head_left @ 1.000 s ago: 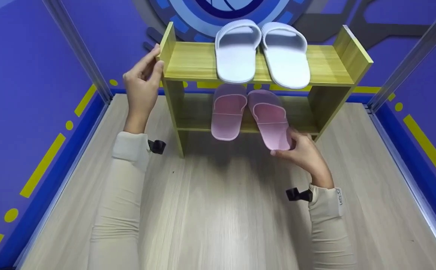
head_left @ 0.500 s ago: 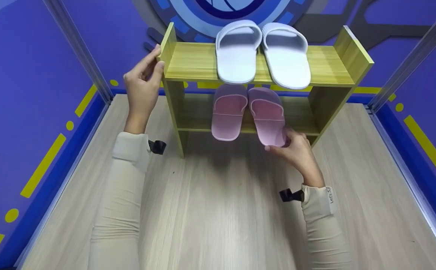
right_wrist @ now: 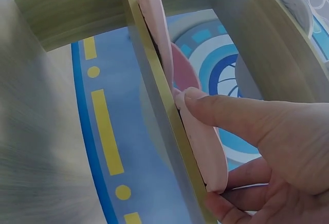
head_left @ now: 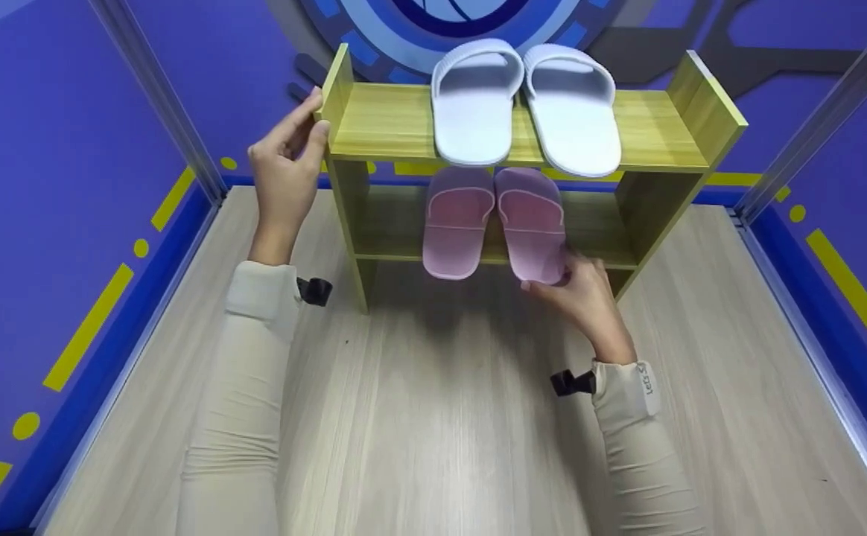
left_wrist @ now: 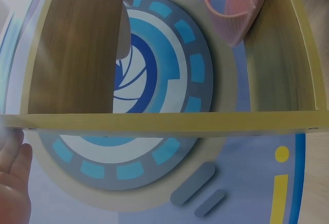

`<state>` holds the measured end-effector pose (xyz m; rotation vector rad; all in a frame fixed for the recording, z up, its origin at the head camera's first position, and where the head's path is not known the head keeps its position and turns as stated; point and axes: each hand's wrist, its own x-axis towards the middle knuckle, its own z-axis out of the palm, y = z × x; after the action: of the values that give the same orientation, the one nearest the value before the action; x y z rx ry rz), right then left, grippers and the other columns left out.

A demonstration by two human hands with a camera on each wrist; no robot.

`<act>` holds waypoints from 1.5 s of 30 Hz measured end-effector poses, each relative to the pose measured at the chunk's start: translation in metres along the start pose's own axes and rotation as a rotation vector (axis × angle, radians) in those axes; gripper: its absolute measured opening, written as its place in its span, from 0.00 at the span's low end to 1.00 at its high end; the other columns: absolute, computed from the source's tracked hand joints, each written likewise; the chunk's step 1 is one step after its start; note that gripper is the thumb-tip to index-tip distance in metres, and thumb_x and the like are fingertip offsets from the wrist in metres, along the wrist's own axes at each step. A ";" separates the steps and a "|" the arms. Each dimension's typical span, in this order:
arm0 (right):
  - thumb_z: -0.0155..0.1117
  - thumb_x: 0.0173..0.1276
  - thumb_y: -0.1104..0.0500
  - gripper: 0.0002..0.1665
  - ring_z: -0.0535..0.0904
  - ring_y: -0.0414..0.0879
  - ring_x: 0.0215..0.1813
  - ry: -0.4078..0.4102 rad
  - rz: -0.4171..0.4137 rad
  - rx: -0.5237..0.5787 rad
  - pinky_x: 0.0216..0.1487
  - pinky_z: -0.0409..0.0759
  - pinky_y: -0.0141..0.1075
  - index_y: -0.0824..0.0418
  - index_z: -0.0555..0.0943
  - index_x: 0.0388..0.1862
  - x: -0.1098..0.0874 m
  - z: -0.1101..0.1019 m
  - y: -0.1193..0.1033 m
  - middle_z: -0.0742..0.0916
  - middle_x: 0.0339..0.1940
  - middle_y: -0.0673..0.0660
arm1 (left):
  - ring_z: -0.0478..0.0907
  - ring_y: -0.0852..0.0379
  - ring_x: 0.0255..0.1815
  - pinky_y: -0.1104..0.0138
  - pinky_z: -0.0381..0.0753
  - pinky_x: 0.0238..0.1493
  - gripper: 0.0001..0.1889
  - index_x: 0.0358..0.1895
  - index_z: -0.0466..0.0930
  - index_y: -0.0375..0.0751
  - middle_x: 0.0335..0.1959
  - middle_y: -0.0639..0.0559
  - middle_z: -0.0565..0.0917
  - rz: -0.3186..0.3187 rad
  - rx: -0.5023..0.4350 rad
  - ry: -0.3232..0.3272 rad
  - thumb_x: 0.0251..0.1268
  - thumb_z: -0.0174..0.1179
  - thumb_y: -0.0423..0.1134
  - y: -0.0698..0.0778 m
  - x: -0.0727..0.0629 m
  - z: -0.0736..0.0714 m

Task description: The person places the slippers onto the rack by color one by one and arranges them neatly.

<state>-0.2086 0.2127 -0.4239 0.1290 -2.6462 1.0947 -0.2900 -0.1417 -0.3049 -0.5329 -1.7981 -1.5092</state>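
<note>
A two-tier wooden shoe rack (head_left: 385,119) stands against the back wall. My left hand (head_left: 284,175) touches the outer face of its left side panel near the top; the left wrist view shows fingers (left_wrist: 18,162) against that panel. On the lower shelf lie two pink slippers, heels towards me and slightly past the front edge. My right hand (head_left: 586,298) pinches the heel of the right pink slipper (head_left: 536,249), thumb at the heel end and fingers at its outer right side. Beside it, the left pink slipper (head_left: 452,249) lies nearly straight, untouched by either hand.
A white slipper pair sits on the top shelf, a left one (head_left: 474,123) and a right one (head_left: 579,134), both overhanging the front edge. Wood-look floor (head_left: 433,417) extends in front. Blue printed walls (head_left: 54,186) close in the sides and back.
My right hand has moved left and back, pushing the right pink slipper deeper onto the lower shelf and turning it straighter beside the other. My left hand has stayed at the rack's side.
</note>
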 end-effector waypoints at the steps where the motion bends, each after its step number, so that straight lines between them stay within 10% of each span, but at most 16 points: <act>1: 0.78 0.47 0.56 0.29 0.80 0.57 0.41 0.003 -0.003 -0.006 0.44 0.76 0.48 0.68 0.80 0.47 0.001 0.000 0.000 0.86 0.41 0.65 | 0.78 0.57 0.60 0.67 0.78 0.58 0.16 0.56 0.80 0.35 0.58 0.45 0.81 -0.003 0.004 0.001 0.65 0.60 0.34 0.000 0.000 0.000; 14: 0.77 0.49 0.54 0.26 0.78 0.58 0.41 -0.015 -0.057 -0.045 0.62 0.62 0.52 0.70 0.80 0.42 0.004 0.001 -0.002 0.85 0.38 0.66 | 0.77 0.55 0.61 0.67 0.76 0.60 0.17 0.58 0.78 0.32 0.60 0.42 0.79 -0.049 0.041 -0.015 0.67 0.58 0.30 0.017 -0.001 0.000; 30: 0.75 0.53 0.53 0.26 0.77 0.57 0.46 -0.103 -0.086 -0.053 0.66 0.56 0.53 0.68 0.80 0.46 0.005 -0.006 0.000 0.85 0.42 0.65 | 0.73 0.58 0.65 0.69 0.71 0.65 0.21 0.64 0.73 0.39 0.65 0.49 0.76 0.044 0.169 -0.067 0.69 0.56 0.34 0.007 -0.005 -0.003; 45: 0.60 0.69 0.45 0.35 0.71 0.66 0.63 -0.117 -0.010 -0.090 0.66 0.65 0.59 0.65 0.70 0.67 -0.001 -0.029 0.001 0.81 0.59 0.67 | 0.51 0.57 0.78 0.67 0.49 0.77 0.31 0.76 0.51 0.39 0.78 0.47 0.54 0.004 0.362 -0.188 0.75 0.48 0.44 0.004 -0.030 -0.004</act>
<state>-0.2020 0.2337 -0.4055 0.1934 -2.7893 0.9918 -0.2664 -0.1410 -0.3240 -0.5077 -2.1527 -1.1222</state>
